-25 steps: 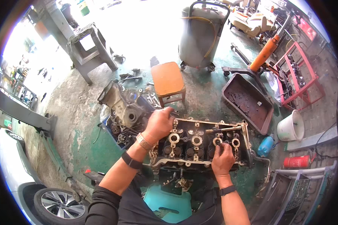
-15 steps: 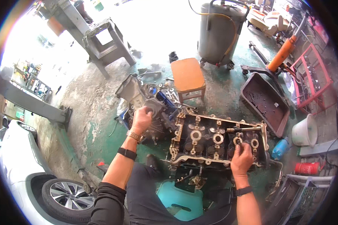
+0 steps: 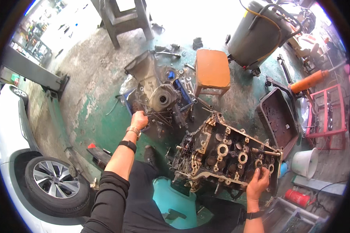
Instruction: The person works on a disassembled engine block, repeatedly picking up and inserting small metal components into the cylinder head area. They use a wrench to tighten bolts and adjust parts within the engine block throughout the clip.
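Observation:
A dark, oily engine cylinder head point(image 3: 233, 157) with a row of pale rings lies in front of me, right of centre. At its right end my right hand point(image 3: 258, 184) has fingers and thumb pinched together beside a ring; what they hold, if anything, is hidden. A long bar-like tool point(image 3: 266, 151) rests across the engine part just above that hand. My left hand point(image 3: 139, 120) is closed in a fist near the close side of a grey metal housing point(image 3: 153, 85). Its contents cannot be seen. The housing sits over a blue tray point(image 3: 184, 93) with several metal parts.
An orange-topped stool point(image 3: 212, 70) stands beyond the engine part. A dark drip tray point(image 3: 278, 120), a white bucket point(image 3: 304, 162) and a red cylinder point(image 3: 297, 198) are to the right. Near my legs is a turquoise stool point(image 3: 177, 204). A white car point(image 3: 11, 155) stands at left.
The view has turned, so the scene appears tilted. My left hand has come off the front of the housing toward me, still closed. My right hand stays pinched at the engine part's right end.

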The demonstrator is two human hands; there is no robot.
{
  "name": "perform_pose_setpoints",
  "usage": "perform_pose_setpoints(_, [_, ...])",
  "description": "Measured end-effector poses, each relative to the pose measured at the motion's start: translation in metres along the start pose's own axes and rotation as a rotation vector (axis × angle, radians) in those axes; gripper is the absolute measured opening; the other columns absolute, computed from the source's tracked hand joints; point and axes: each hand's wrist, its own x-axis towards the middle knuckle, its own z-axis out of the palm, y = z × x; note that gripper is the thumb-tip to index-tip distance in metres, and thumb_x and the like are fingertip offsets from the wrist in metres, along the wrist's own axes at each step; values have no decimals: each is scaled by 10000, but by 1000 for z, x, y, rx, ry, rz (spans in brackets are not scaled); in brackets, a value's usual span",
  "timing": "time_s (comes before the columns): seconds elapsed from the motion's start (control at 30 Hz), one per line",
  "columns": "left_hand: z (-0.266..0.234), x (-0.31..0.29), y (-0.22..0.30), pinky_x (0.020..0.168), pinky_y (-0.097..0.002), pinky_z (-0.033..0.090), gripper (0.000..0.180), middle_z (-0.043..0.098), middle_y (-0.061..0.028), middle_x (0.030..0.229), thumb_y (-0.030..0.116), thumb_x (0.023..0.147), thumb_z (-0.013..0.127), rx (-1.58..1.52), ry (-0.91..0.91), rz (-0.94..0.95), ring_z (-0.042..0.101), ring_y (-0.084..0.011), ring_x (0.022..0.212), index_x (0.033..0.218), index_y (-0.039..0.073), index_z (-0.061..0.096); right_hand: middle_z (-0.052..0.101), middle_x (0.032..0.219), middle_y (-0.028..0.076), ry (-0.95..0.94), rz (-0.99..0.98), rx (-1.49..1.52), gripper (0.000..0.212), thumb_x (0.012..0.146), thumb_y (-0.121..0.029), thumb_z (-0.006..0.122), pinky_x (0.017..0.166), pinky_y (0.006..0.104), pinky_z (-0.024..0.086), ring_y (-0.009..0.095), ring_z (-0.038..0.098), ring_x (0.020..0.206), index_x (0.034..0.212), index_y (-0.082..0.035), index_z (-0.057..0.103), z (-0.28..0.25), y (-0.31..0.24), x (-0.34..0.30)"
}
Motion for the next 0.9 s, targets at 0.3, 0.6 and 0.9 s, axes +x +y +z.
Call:
perform_pose_setpoints(0.3, [44,51,-17,925,-490,515,271,676,-288,1032,168,810,605,80,26,0,641,-446,1030,985,-19,694,606,1011,111,-46,31,-4,175,998,-82,556,850,335,467,206,562,911,1124,40,552,-1,12,-1])
perform_pose_setpoints(0.6, [81,102,-49,928,-456,520,369,691,-258,1068,306,900,651,208,31,98,664,-387,1046,1065,-19,710,599,1033,81,-51,130,-15,210,983,-80,567,903,318,456,175,552,990,1167,18,538,-6,4,-4])
perform_pose_setpoints(0.9, [96,139,-87,804,-456,526,320,706,-245,936,271,858,704,194,14,175,685,-400,883,950,-35,713,565,1016,19,-145,212,119,160,1000,-30,545,801,236,459,84,535,900,1156,-12,516,-8,-5,-4])
